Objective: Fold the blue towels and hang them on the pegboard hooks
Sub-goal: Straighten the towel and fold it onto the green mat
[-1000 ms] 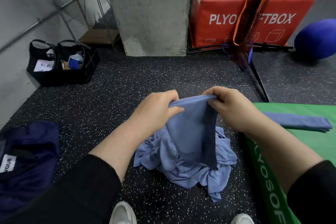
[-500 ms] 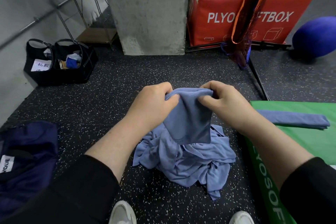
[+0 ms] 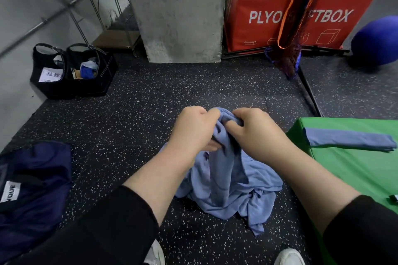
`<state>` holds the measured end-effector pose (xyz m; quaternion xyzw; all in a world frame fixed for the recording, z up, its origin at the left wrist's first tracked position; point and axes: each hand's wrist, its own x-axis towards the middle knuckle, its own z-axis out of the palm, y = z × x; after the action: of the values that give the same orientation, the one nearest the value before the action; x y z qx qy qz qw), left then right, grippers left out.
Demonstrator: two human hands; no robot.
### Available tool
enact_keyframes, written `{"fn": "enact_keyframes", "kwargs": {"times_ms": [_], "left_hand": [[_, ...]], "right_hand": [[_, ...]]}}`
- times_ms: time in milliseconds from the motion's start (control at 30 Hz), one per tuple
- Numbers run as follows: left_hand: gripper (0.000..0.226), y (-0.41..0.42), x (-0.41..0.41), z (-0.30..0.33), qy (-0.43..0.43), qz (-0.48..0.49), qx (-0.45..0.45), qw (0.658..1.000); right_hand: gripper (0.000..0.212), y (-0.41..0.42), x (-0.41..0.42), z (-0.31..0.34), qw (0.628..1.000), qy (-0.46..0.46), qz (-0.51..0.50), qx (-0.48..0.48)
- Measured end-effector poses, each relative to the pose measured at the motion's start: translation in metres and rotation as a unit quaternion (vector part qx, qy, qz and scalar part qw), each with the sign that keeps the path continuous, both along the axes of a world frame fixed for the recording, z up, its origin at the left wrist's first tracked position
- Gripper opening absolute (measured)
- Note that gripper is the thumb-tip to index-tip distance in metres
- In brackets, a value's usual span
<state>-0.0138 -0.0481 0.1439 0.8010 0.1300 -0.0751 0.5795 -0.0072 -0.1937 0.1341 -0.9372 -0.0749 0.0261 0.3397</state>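
I have both hands on one blue towel (image 3: pixel 224 157), lifted off the heap of towels (image 3: pixel 247 198) that lies on the speckled floor (image 3: pixel 172 92) just left of the green box (image 3: pixel 355 168). My left hand (image 3: pixel 193 133) grasps the top edge with curled fingers, and my right hand (image 3: pixel 256 133) pinches the same edge right beside it, so the cloth bunches between them and hangs down onto the heap.

I judge the towel light, thin and limp. It will not hold a shape by itself and sags wherever I let go. The best hold is at the corners of one hem, hands drawn well apart, so the weight of the cloth pulls it flat; a grip in the bunched middle only gives me creases.

A folded towel (image 3: pixel 349 140) already lies on top of the green box, near its far edge. The bare part of that top nearer to me offers a flat place to fold on. Beyond the green box the floor is open up to the concrete pillar (image 3: pixel 178 17) and the red box (image 3: pixel 280 6). A dark blue bag (image 3: pixel 32 189) lies well to the left. No pegboard is in view.
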Motion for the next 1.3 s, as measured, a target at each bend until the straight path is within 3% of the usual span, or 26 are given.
{"fn": "enact_keyframes", "kwargs": {"times_ms": [133,200,267,333,433,567,633,733,867,1067,1300], "left_hand": [[0.032,-0.003,-0.001,0.006,0.002,0.025,-0.109,0.994],[0.034,-0.003,-0.002,0.008,0.005,0.005,-0.128,0.992],[0.032,-0.002,-0.003,0.006,-0.001,-0.012,-0.103,0.995],[0.025,0.002,0.003,0.000,-0.059,-0.002,-0.015,0.998],[0.019,0.011,0.012,-0.010,-0.153,-0.022,0.038,0.987],[0.054,0.016,0.010,-0.024,-0.052,-0.192,-0.070,0.977],[0.051,0.015,0.007,-0.032,-0.034,-0.185,-0.065,0.980],[0.048,0.011,0.006,-0.038,-0.037,-0.148,-0.089,0.984],[0.052,0.004,-0.001,-0.045,-0.005,-0.139,-0.109,0.984],[0.038,0.007,-0.016,-0.063,0.097,-0.179,-0.080,0.976],[0.029,0.030,-0.025,-0.065,0.156,-0.216,-0.040,0.963]], "right_hand": [[0.034,-0.008,0.001,0.004,0.984,0.080,0.042,0.156],[0.027,-0.012,0.001,0.004,0.978,0.093,0.068,0.173],[0.016,-0.012,0.004,0.001,0.991,0.041,0.045,0.122],[0.015,-0.011,0.007,-0.001,0.996,0.003,0.008,0.093],[0.021,-0.016,0.010,0.000,0.991,0.007,0.016,0.129],[0.018,-0.022,0.011,0.006,0.952,0.064,0.047,0.296],[0.012,-0.026,0.013,0.007,0.931,0.088,0.044,0.353],[0.006,-0.030,0.015,0.008,0.931,0.079,0.038,0.354],[0.005,-0.031,0.016,0.008,0.905,0.079,0.002,0.419],[0.016,-0.042,0.019,0.003,0.880,0.081,-0.085,0.460],[0.011,-0.055,0.025,-0.004,0.863,0.085,-0.143,0.478]]}}
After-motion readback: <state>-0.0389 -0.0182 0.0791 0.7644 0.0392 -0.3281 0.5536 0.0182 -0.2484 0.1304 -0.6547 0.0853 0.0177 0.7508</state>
